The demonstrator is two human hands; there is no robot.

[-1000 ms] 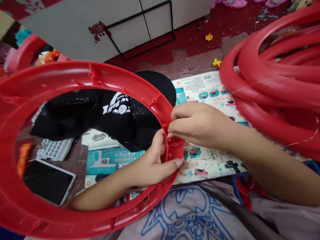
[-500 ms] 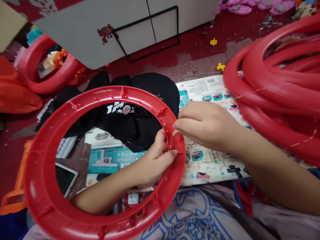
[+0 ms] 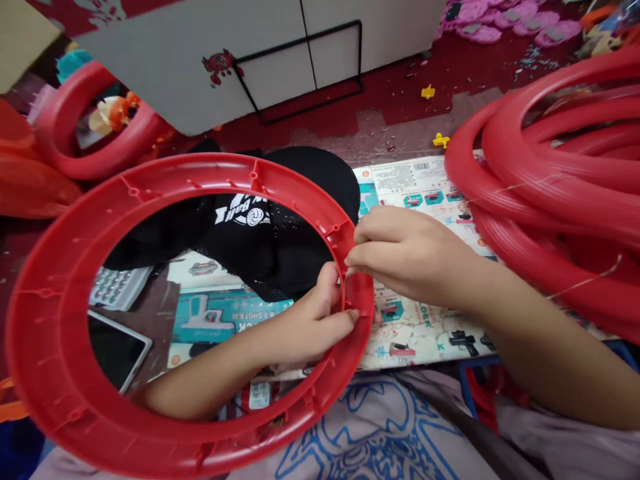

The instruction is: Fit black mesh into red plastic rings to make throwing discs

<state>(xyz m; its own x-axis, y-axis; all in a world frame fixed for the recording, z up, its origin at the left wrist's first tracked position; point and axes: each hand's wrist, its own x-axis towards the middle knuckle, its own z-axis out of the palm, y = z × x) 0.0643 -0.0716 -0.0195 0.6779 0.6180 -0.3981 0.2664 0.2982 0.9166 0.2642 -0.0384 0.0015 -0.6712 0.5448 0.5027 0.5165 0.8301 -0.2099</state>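
A large red plastic ring (image 3: 53, 333) is held tilted above my lap, its hollow ribbed inside facing me. My left hand (image 3: 320, 320) reaches through the opening and grips the ring's right side, thumb on the inner face near a rib. My right hand (image 3: 400, 250) is closed in a pinch at the right part of the groove, just above my left thumb. Whatever is between its fingertips is hidden or too small to make out. Behind the ring lies black cloth with white print (image 3: 250, 213), on a flattened printed cardboard (image 3: 415, 333).
Several ridged red rings (image 3: 525, 160) are stacked at the right. Another red ring (image 3: 55, 133) lies at the left by orange bags. A white cabinet (image 3: 270, 73) stands behind. Small yellow pieces (image 3: 440, 140) lie on the floor. Through the ring show a calculator (image 3: 120, 287) and a phone-like device (image 3: 117, 347).
The ring has tilted and shifted to the left and slightly up at its far side. My left hand keeps its grip; my right hand stays pinched by the groove.
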